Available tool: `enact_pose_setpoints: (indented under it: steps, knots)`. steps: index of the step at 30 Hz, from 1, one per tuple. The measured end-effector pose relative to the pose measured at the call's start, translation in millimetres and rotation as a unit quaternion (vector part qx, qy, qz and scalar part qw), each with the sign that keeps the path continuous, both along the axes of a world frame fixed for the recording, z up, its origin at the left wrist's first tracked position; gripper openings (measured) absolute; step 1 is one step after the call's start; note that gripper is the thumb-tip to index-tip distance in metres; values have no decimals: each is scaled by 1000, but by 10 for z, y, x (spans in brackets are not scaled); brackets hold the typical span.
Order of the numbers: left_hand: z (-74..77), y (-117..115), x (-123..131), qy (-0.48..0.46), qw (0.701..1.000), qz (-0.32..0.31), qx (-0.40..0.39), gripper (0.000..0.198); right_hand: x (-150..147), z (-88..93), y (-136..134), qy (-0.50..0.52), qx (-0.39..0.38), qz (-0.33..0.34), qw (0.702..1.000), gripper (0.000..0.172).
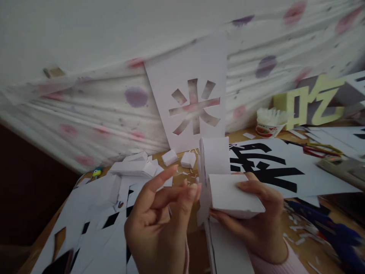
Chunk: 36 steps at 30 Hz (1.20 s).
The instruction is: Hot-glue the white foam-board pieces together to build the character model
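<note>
My right hand (256, 217) grips a white foam-board structure (234, 194), fingers wrapped round a short arm that juts to the right. The structure has a long upright part behind and runs down past the bottom edge of the view. Just left of it is my left hand (168, 217), palm turned inward, with thumb and fingertips pinched together beside the board. Anything between those fingertips is too small to make out. Two small white blocks (188, 160) lie on the table beyond my hands.
White cut sheets (97, 220) cover the left. Behind stands a board with a cut-out character (159, 87). At right are a sheet with black strokes (308, 182), a paper bowl (269, 127), yellow lettering (292, 108), red-and-yellow-handled tools (322, 149) and a blue glue gun (327, 232).
</note>
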<state>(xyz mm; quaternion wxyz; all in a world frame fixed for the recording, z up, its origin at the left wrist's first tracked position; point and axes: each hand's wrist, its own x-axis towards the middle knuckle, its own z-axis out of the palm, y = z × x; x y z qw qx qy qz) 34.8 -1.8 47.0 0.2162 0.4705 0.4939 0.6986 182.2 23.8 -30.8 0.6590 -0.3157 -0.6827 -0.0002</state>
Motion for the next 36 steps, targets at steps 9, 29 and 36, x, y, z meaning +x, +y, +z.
enact_pose_setpoints:
  steps: [9, 29, 36]
  knots:
    - [-242, 312, -109, 24, 997, -51, 55, 41, -16, 49, -12, -5, -23, -20, 1000, 55]
    - [-180, 322, -145, -57, 952, -300, 7, 29, -39, -37, -36, -16, -27, -48, 998, 56]
    - [-140, 278, -119, -133, 934, -332, -14, 38, -5, -61, -33, -32, -28, -66, 997, 55]
